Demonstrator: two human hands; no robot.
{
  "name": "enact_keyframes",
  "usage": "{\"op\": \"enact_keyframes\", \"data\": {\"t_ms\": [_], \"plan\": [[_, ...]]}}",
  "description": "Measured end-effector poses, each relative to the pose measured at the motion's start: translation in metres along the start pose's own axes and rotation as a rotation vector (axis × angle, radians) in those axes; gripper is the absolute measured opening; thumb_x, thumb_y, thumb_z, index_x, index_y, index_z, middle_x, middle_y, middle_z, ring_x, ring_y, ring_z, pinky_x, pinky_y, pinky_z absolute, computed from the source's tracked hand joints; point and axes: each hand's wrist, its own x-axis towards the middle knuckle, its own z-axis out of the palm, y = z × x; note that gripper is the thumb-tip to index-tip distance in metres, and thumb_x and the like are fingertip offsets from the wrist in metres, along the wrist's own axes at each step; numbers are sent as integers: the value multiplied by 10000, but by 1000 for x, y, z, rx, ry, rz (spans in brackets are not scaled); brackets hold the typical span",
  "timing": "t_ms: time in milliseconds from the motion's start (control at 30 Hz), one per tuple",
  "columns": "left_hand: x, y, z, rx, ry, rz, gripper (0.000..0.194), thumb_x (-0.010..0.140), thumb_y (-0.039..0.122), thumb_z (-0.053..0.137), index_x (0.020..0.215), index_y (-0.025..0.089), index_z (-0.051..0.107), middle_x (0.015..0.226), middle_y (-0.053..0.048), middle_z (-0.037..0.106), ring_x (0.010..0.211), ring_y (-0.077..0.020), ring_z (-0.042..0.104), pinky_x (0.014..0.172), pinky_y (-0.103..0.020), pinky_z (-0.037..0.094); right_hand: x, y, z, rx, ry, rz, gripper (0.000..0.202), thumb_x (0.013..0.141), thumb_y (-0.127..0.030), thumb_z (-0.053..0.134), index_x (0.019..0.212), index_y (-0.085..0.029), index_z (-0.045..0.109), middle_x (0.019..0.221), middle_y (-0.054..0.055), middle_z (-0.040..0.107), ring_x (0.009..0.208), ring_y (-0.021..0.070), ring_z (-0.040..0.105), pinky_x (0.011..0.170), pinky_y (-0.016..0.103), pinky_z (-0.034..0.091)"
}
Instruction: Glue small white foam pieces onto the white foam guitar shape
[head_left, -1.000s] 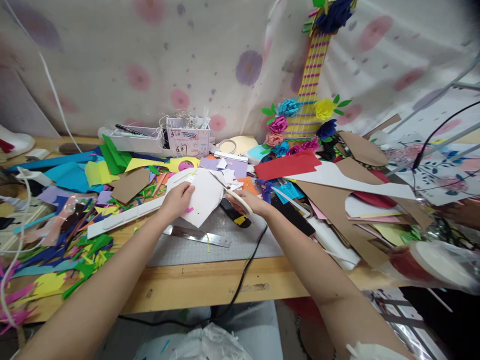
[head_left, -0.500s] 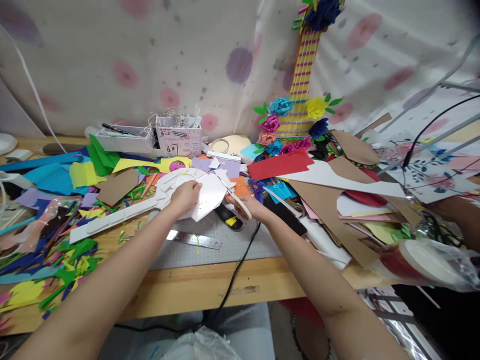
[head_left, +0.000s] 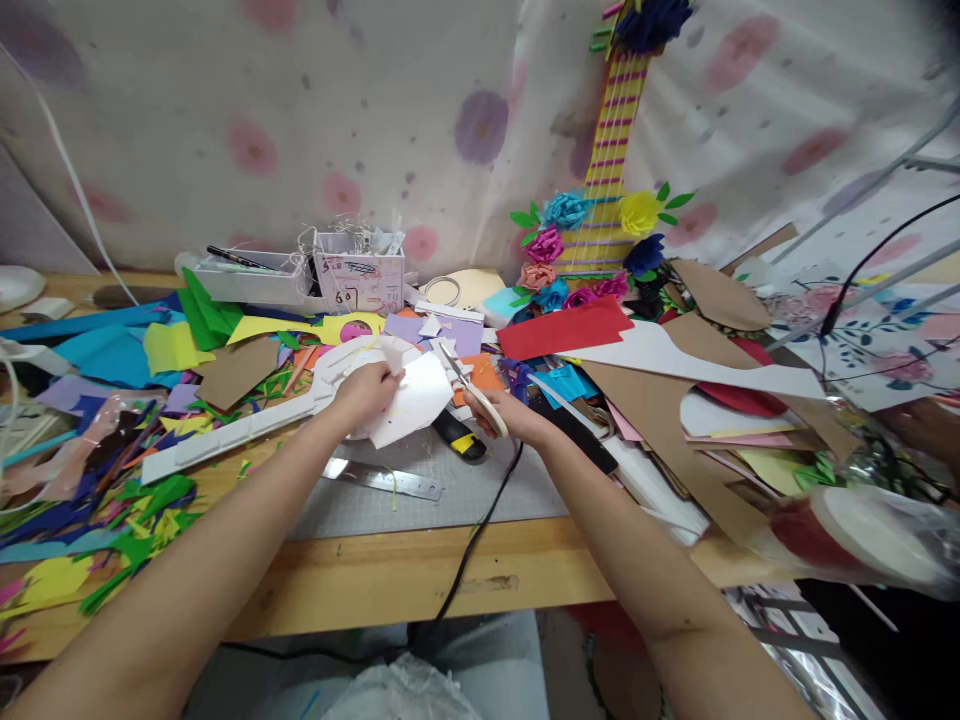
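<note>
My left hand pinches a white piece of paper over the grey cutting mat. In my right hand is a pair of scissors, its blades apart and pointing up-left at the paper's right edge. Beneath the paper lies a white guitar-shaped piece, its long neck stretching to the left. A black and yellow tool rests on the mat below the scissors, beside a metal ruler.
Coloured paper scraps cover the left side. Behind stand a white box and a yellow paper guitar with paper flowers. Cardboard and a plastic-wrapped roll lie right. A black cable crosses the table edge.
The white paper has turned and its lower corner has shifted left. The scissors' blades have come away from the paper a little and opened wider.
</note>
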Motion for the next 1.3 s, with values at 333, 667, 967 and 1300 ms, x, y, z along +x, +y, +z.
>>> {"op": "enact_keyframes", "data": {"t_ms": [333,667,967,1300], "plan": [[-6,-18,13,-114,-73,225,446,843,481,363,926,185,686,839,-55,691,793,-215,595,695,-305,447,9,-28,14,-268,432,-60,470,692,-650,633,763,-207,493,673,4,569,579,138,523,548,262,392],[-25,23,-21,249,-233,69,377,794,387,469,1071,237,674,1079,-87,699,963,-267,640,756,-307,457,27,-71,62,-220,195,-191,431,615,-530,729,751,-199,488,636,-30,540,600,130,497,554,244,352],[-32,33,-25,321,-372,6,437,804,392,455,1162,231,647,1128,-122,688,1001,-310,635,803,-369,469,33,-65,61,32,34,-202,390,582,-477,743,644,-177,502,499,-47,496,487,89,426,483,228,308],[-29,28,-22,279,-398,28,417,775,399,461,1096,228,664,1045,-107,708,880,-276,652,717,-327,460,29,-71,67,130,-50,-138,400,525,-451,776,610,-175,499,488,-45,496,480,84,432,469,222,307]]}}
